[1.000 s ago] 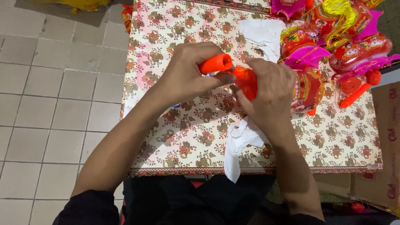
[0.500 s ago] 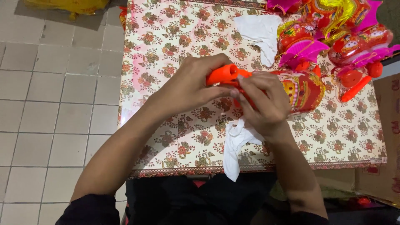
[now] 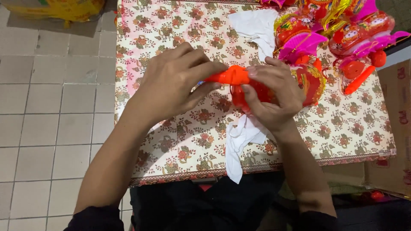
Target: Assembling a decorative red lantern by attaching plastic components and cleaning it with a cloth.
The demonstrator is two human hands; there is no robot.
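Note:
My left hand point(image 3: 173, 83) grips the end of an orange plastic handle point(image 3: 229, 76) between thumb and fingers. My right hand point(image 3: 274, 96) holds the red translucent round toy part point(image 3: 246, 96) that the handle joins, with fingertips resting on the handle's other end. Both hands hover just above a table covered in a floral cloth point(image 3: 180, 141). A white rag point(image 3: 239, 143) hangs from under my right palm over the table's front edge.
A heap of red, pink and gold toy lanterns point(image 3: 338, 34) fills the table's far right. Another white cloth point(image 3: 257, 25) lies at the back. A grey tiled floor point(image 3: 51, 107) lies left, a yellow bag point(image 3: 60, 8) top left, a cardboard box point(image 3: 394, 128) right.
Both hands with the orange piece shifted slightly; the handle now lies more level between them, and my right fingers moved onto its end.

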